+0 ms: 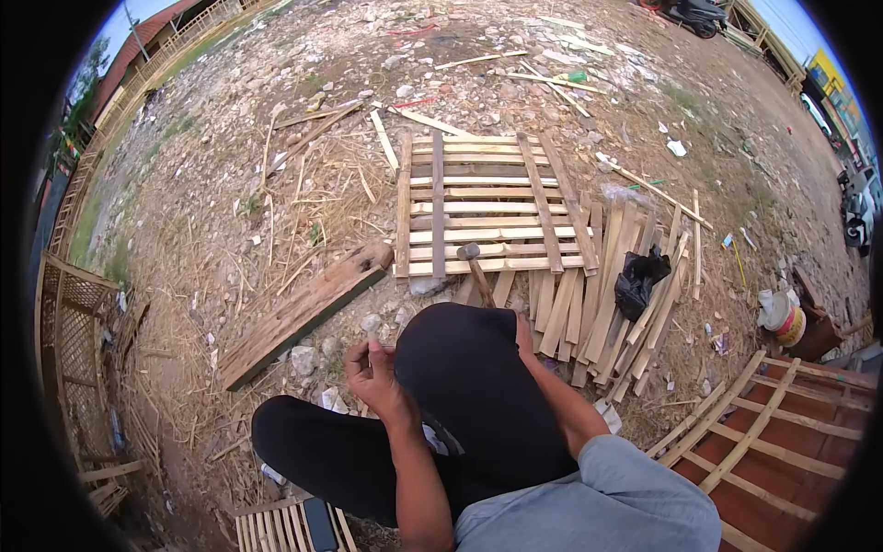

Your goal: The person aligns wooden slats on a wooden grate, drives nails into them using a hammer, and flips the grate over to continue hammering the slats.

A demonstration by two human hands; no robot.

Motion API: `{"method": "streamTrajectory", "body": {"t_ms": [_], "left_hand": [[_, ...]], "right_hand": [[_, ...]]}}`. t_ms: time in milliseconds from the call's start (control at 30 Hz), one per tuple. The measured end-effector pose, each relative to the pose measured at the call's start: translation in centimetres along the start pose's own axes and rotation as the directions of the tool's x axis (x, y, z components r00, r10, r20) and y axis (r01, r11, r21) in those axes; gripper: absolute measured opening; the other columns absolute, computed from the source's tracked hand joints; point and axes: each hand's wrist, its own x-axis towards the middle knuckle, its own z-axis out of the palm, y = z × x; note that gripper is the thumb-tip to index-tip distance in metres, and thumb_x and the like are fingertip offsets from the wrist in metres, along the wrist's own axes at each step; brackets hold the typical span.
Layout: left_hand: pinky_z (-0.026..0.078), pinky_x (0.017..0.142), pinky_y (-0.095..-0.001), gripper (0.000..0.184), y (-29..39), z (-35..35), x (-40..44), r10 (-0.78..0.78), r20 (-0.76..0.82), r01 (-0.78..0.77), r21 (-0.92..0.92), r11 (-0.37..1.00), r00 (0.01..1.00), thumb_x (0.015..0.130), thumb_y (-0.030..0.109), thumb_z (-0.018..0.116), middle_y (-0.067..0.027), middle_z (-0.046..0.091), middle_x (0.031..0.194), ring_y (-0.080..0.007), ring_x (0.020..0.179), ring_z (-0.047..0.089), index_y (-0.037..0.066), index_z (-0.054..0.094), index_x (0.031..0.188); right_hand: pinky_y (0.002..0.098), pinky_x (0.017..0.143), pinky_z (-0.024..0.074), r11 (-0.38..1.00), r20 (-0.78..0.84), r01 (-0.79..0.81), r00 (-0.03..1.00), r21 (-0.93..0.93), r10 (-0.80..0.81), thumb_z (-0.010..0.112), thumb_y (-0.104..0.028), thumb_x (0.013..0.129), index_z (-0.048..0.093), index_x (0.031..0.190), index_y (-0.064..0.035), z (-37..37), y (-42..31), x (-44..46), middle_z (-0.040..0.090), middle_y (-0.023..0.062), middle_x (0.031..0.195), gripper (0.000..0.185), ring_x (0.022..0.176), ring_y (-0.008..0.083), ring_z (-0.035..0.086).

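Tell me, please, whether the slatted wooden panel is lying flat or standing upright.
Lying flat: the panel spreads broad face up, low over the ground.

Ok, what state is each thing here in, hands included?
Left hand: raised, fingers bent
Right hand: mostly hidden by the knee
Hammer: head up, handle partly hidden
Slatted frame: lying flat
Loose slats: untidily piled
Black bag: crumpled, on the slats
Wooden beam: lying down
Phone: lying flat, dark

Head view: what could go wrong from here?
The brown wooden-handled hammer with a blocky grey head appears close to the black-trousered raised knee; a swing might clip it.

The long, pale wooden slats lie loosely overlapped, so could slide if bumped.

The dark rectangular phone on narrow wooden strips might get knocked.
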Motion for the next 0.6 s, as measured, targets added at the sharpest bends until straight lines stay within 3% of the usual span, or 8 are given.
{"method": "streamTrajectory", "body": {"t_ms": [33, 67, 133, 233, 333, 433, 533, 600], "left_hand": [[0.049, 0.07, -0.0238, 0.017, 0.1, 0.0, 0.6, 0.013, 0.004, -0.013, -0.009, 1.0, 1.0, 0.098, 0.018, 0.064, -0.0012, 0.059, 0.088, -0.0084, 0.078, 0.056, 0.005, 0.057, 0.104], [0.049, 0.07, -0.0237, 0.016, 0.4, -0.3, 0.5, 0.023, -0.017, -0.023, -0.017, 1.0, 1.0, 0.098, 0.018, 0.064, -0.0011, 0.059, 0.089, -0.0082, 0.078, 0.056, 0.005, 0.057, 0.104], [0.049, 0.07, -0.0235, 0.015, 0.4, 0.0, 0.4, 0.024, -0.039, -0.026, -0.052, 0.998, 0.999, 0.098, 0.017, 0.064, -0.0009, 0.059, 0.089, -0.0078, 0.079, 0.056, 0.005, 0.058, 0.105], [0.049, 0.07, -0.0233, 0.014, 0.3, -0.4, 0.6, 0.015, -0.051, -0.019, -0.072, 0.997, 0.999, 0.097, 0.016, 0.064, -0.0001, 0.059, 0.089, -0.0072, 0.079, 0.056, 0.005, 0.058, 0.104], [0.049, 0.068, -0.0231, 0.013, 0.2, -0.2, 0.7, 0.012, -0.041, -0.015, -0.067, 0.998, 0.999, 0.097, 0.015, 0.064, -0.0005, 0.059, 0.087, -0.0071, 0.076, 0.056, 0.005, 0.058, 0.103], [0.052, 0.072, -0.0261, 0.011, -1.2, -1.2, 1.1, 0.024, -0.015, -0.025, -0.071, 0.997, 1.0, 0.096, 0.01, 0.064, -0.0031, 0.06, 0.089, -0.0101, 0.077, 0.059, 0.005, 0.058, 0.103], [0.054, 0.074, -0.0281, 0.011, -3.6, -2.1, 2.1, 0.052, -0.025, -0.053, -0.059, 0.997, 0.998, 0.096, 0.009, 0.065, -0.0042, 0.061, 0.089, -0.0122, 0.077, 0.061, 0.005, 0.058, 0.103], [0.054, 0.074, -0.0283, 0.011, -3.1, -2.9, 2.1, 0.056, -0.051, -0.058, -0.025, 0.998, 0.997, 0.095, 0.009, 0.065, -0.0042, 0.062, 0.089, -0.0128, 0.077, 0.062, 0.005, 0.058, 0.103]], "right_hand": [[0.0519, 0.097, 0.0433, 1.0, 0.036, 0.008, 0.999, -0.018, -0.008, 0.071, -0.034, 0.083, 0.046, 0.131, -0.0003, 0.3, 0.2, 0.9, 0.052, 0.0263, 0.123, 0.064, 0.115, 0.0453, 0.052], [0.052, 0.096, 0.0441, 0.991, 0.074, -0.086, 0.994, 0.106, 0.078, 0.072, -0.033, 0.083, 0.047, 0.129, -0.0014, -1.0, -1.2, 0.1, 0.053, 0.0258, 0.122, 0.061, 0.114, 0.0446, 0.053], [0.0514, 0.094, 0.0463, 0.998, -0.107, 0.06, 0.992, -0.019, -0.061, 0.071, -0.031, 0.084, 0.049, 0.124, -0.0026, -0.4, -1.0, -1.1, 0.055, 0.0245, 0.12, 0.054, 0.111, 0.043, 0.055], [0.0501, 0.091, 0.0482, 0.988, -0.1, 0.154, 0.983, -0.031, -0.156, 0.069, -0.028, 0.086, 0.052, 0.12, -0.0042, 0.3, -0.5, -0.5, 0.056, 0.0226, 0.118, 0.045, 0.109, 0.0415, 0.056], [0.0497, 0.088, 0.0491, 0.986, -0.108, 0.083, 0.989, -0.143, -0.099, 0.066, -0.026, 0.087, 0.054, 0.118, -0.0041, 1.8, -0.6, 0.5, 0.058, 0.0222, 0.114, 0.039, 0.107, 0.0411, 0.057], [0.0491, 0.085, 0.0488, 0.976, -0.09, 0.066, 0.992, -0.209, -0.086, 0.064, -0.025, 0.087, 0.054, 0.119, -0.0039, 3.0, 0.6, 2.1, 0.059, 0.0223, 0.112, 0.04, 0.107, 0.0409, 0.057], [0.0498, 0.086, 0.0474, 0.971, -0.132, 0.199, 0.967, -0.132, -0.216, 0.062, -0.026, 0.087, 0.052, 0.122, -0.0031, 0.5, -0.7, 1.6, 0.06, 0.023, 0.111, 0.043, 0.105, 0.0418, 0.057], [0.0527, 0.088, 0.0446, 0.986, -0.108, 0.086, 0.989, -0.143, -0.101, 0.062, -0.027, 0.088, 0.049, 0.124, -0.0013, -1.6, -3.7, -0.3, 0.059, 0.0233, 0.11, 0.046, 0.108, 0.0436, 0.054]]}}
